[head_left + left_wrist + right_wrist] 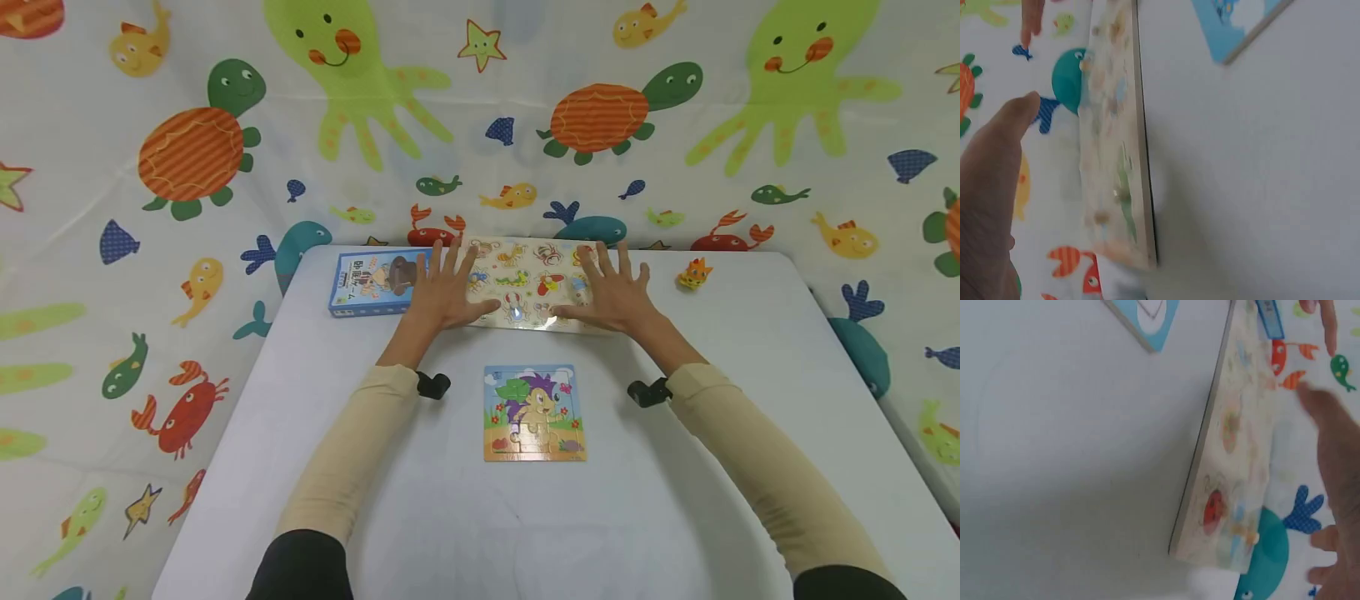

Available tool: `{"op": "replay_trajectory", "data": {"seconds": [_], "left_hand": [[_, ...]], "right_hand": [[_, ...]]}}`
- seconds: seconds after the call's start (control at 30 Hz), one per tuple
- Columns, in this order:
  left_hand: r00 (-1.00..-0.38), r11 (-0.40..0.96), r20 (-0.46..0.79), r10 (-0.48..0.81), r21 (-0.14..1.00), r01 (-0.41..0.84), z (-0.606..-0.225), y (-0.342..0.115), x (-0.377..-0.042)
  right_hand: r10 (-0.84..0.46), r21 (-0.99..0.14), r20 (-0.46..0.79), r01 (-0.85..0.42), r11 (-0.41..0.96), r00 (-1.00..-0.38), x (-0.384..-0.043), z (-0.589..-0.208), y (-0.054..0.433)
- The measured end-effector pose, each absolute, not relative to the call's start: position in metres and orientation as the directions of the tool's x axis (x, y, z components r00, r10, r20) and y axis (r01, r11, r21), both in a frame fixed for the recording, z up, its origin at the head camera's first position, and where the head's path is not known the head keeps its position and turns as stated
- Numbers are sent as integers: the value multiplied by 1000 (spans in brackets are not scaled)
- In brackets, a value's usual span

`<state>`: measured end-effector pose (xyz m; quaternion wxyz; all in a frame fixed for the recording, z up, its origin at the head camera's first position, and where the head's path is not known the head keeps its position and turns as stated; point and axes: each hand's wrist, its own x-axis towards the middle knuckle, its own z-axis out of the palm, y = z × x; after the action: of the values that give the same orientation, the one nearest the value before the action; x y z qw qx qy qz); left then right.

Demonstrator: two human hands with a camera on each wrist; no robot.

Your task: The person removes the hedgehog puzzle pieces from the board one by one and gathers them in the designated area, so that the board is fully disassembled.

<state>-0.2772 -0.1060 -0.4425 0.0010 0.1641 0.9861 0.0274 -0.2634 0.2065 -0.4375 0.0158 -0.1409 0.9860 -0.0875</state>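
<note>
White table (pixel 750 333) against a sea-animal cloth (pixel 427 33). L hand (pixel 444 292) and R hand (pixel 618 293) both spread wide, fingers straight, nothing held. In the head view they overlap the two ends of the picture board (pixel 534 283), which lies flat along the table's far edge; wrist views are blurry but show no contact, so prob. hovering. Step in hand, as I read it: both hands at the board, no grip on it yet. Next move, if the board's to be shifted, calls for lowering both hands & closing on opp. ends, lifting level so any loose pcs don't slip; knobs look small, blurred. L hand also overlaps the R end of the blue box (pixel 367 283), so watch for a knock there. Further out: orange toy (pixel 694 273) to the R, well apart; hedgehog puzzle (pixel 534 412) nearer the person, btwn the forearms, looks whole.
</note>
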Motion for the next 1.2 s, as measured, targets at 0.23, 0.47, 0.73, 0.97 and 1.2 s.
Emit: {"op": "replay_trajectory", "data": {"seconds": [0.23, 0.47, 0.73, 0.97, 1.2], "left_hand": [[-905, 897, 75, 419, 122, 425, -447, -85, -237], [-764, 726, 49, 643, 277, 629, -480, -70, -146], [-698, 654, 72, 712, 294, 697, -501, -63, -105], [-699, 653, 78, 711, 294, 698, -501, -63, -104], [-710, 652, 87, 699, 333, 682, -504, -65, -105]], "right_hand": [[-344, -269, 30, -339, 902, -939, -241, -440, 206], [-394, -469, 53, -371, 802, -918, -184, -457, 200], [-417, -493, 90, -404, 770, -904, -156, -483, 198], [-419, -477, 105, -415, 775, -902, -155, -487, 196], [-411, -470, 89, -402, 786, -907, -157, -488, 193]]}}
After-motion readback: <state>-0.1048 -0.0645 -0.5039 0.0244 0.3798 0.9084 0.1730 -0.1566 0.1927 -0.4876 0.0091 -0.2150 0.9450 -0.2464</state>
